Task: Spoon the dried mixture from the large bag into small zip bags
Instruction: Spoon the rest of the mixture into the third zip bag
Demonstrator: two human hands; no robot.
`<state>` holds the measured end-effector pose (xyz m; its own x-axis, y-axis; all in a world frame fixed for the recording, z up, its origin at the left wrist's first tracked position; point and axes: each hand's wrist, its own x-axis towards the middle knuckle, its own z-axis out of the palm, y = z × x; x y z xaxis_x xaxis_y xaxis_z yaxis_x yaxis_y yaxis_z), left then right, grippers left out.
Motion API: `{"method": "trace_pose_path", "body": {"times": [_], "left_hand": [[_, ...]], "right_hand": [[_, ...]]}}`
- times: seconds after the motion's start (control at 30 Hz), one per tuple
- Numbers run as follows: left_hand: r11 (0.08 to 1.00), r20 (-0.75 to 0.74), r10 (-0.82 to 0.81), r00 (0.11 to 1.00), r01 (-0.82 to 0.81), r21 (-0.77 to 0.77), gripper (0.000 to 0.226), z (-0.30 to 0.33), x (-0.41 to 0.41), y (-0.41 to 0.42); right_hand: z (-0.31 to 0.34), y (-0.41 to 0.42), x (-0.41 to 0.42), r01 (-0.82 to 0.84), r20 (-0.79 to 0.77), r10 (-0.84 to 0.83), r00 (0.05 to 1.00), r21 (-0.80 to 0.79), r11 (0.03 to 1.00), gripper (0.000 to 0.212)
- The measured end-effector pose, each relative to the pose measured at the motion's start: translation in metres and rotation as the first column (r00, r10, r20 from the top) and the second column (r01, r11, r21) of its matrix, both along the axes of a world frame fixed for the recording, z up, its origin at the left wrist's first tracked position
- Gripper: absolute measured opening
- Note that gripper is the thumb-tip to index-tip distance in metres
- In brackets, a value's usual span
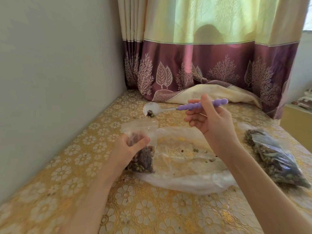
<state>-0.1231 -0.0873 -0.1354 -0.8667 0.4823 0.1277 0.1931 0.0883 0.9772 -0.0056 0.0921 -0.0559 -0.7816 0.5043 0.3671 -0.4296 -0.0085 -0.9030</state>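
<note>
Right grip (207, 119) lifts spoon (152, 110) above small bag (143, 157).

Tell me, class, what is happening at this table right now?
A person is portioning a dried mixture. The left hand holds a small zip bag, partly filled. The right hand lifts a purple-handled spoon carrying a few pieces. A nearly empty large bag lies flat on the table; filled bags lie at the right.

No text, label, brand, number or sign can be read anywhere; the curtain and cloth carry only patterns.
</note>
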Motion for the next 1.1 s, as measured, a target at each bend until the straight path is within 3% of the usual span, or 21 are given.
{"method": "trace_pose_path", "body": {"times": [0.17, 0.3, 0.47, 0.53, 0.7, 0.8, 0.97, 1.1], "left_hand": [[1.000, 0.033, -0.023, 0.999, 0.022, 0.010, 0.071, -0.004, -0.004, 0.000], [0.998, -0.009, -0.060, 0.998, 0.060, 0.015, 0.068, -0.004, -0.004, -0.001], [0.998, -0.090, -0.045, 0.995, 0.041, -0.045, 0.047, -0.006, -0.002, 0.001], [0.999, -0.121, -0.035, 0.992, 0.031, -0.033, 0.033, -0.006, 0.000, 0.002], [0.999, -0.152, -0.032, 0.988, 0.027, -0.034, 0.034, -0.007, 0.001, 0.004], [0.999, -0.168, -0.030, 0.985, 0.025, -0.035, 0.031, -0.007, 0.002, 0.004], [0.999, -0.178, -0.016, 0.984, 0.009, -0.042, 0.030, -0.008, 0.003, 0.006], [0.999, -0.169, -0.008, 0.986, 0.001, -0.041, 0.028, -0.009, 0.002, 0.006]], "right_hand": [[-0.001, -0.006, -0.003, -0.127, 0.051, 0.123, 0.991, 0.086, 0.988, 0.025], [-0.002, -0.004, 0.002, -0.095, 0.016, 0.094, 0.995, 0.086, 0.992, 0.027], [-0.013, 0.018, 0.017, 0.162, 0.007, -0.162, 0.987, 0.030, 0.986, 0.037], [-0.023, 0.031, 0.026, 0.297, 0.057, -0.304, 0.951, 0.111, 0.949, 0.041], [-0.049, 0.061, 0.044, 0.499, 0.116, -0.606, 0.787, 0.457, 0.736, 0.050], [-0.056, 0.074, 0.051, 0.545, 0.094, -0.684, 0.723, 0.530, 0.649, 0.051], [-0.063, 0.084, 0.051, 0.514, 0.167, -0.676, 0.718, 0.528, 0.676, 0.052], [-0.067, 0.087, 0.044, 0.505, 0.251, -0.631, 0.734, 0.420, 0.754, 0.053]]}}
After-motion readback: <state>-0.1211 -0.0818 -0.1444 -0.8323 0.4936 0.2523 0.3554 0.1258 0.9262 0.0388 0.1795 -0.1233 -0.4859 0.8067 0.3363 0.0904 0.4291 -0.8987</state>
